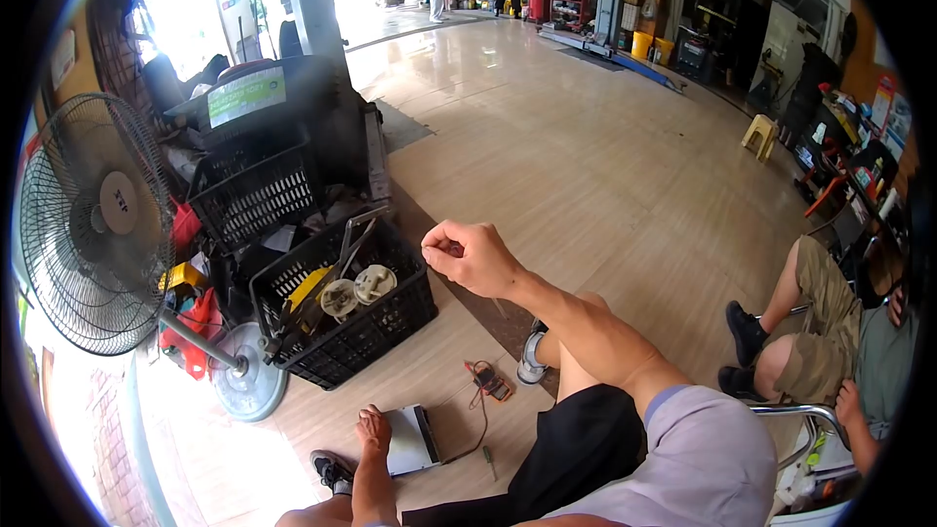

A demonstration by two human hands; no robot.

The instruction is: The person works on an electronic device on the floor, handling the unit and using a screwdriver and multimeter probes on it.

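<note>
My right hand (470,258) is raised in front of me, to the right of a black plastic crate (361,346). Its fingers are curled in toward the thumb; whether anything small is pinched there I cannot make out. Low down, my left hand (373,429) grips the left edge of a flat silver metal box (410,437) with a dark side. A cable runs from near the box toward an orange and black multimeter (493,383) on the floor. Beside it lies a thin greenish screwdriver (490,463).
Round whitish parts (375,283) and a yellow item fill the crate. A standing fan (98,220) is at left, near another black crate (259,185). A seated person (830,298) is at right. Two people stand far back by shelves. A yellow stool (759,136) stands at right.
</note>
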